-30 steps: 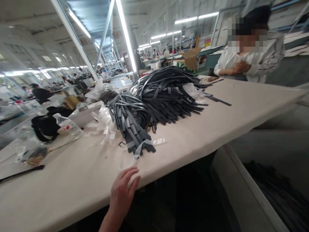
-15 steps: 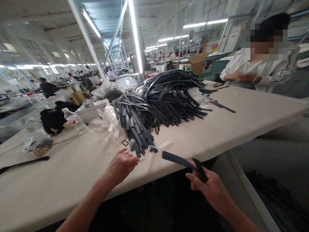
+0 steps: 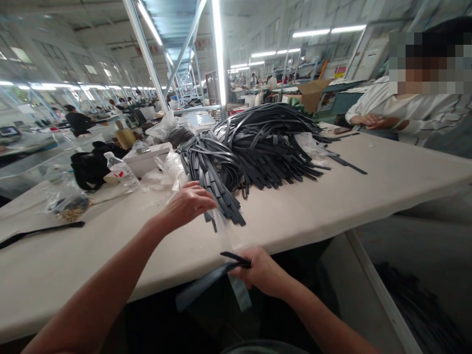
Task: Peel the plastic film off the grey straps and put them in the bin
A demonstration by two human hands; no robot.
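My right hand (image 3: 263,273) is closed around a black strap (image 3: 206,282), low in front of the table's near edge. The strap is doubled, with a short end poking out above the fingers and a longer, blurred part hanging left. My left hand (image 3: 190,204) is closed at the near end of a large pile of black straps (image 3: 273,157). From its fingertips a clear plastic strip (image 3: 223,228) runs down toward my right hand. Below that hand hangs a pale translucent piece (image 3: 241,295); whether it belongs to the same strip I cannot tell.
The pile covers the middle of a beige table (image 3: 320,211). At left are a water bottle (image 3: 121,171), a white box (image 3: 149,160), a bag of small brass-coloured parts (image 3: 72,209) and a loose black strap (image 3: 44,233). A person (image 3: 401,105) stands across the table at right.
My right hand has moved left and a little down with the black strap, which now points down-left. My left hand has moved up toward the pile, and a clear strip stretches from it.
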